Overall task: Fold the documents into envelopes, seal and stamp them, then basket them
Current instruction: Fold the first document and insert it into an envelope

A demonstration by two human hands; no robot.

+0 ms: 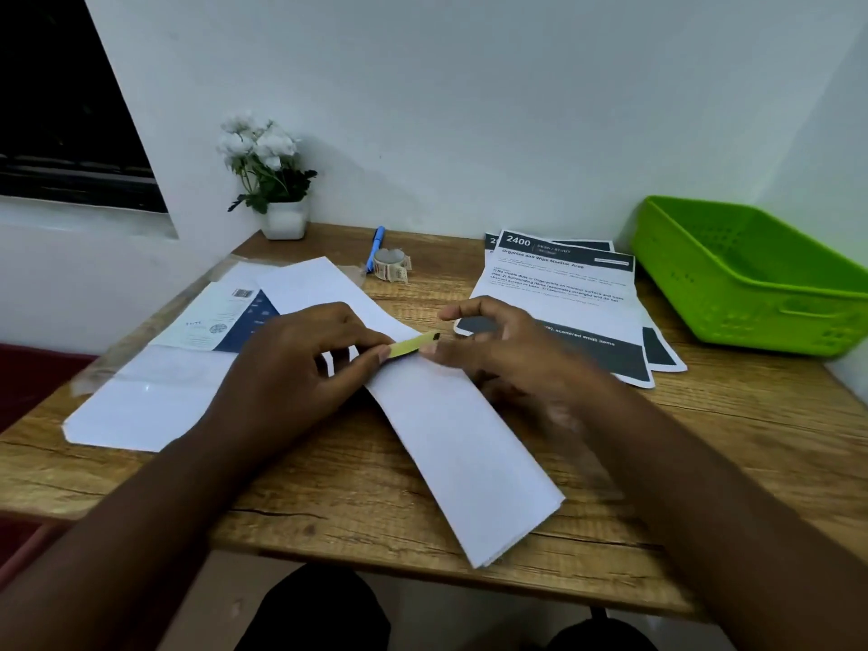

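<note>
Sitting apparently empty, green basket (751, 279) beside printed documents (563, 293).

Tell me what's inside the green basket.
Nothing shows inside the green basket: only its bare perforated floor and far walls are visible. Its near wall hides the strip of floor just behind it, so that part cannot be checked.
</note>
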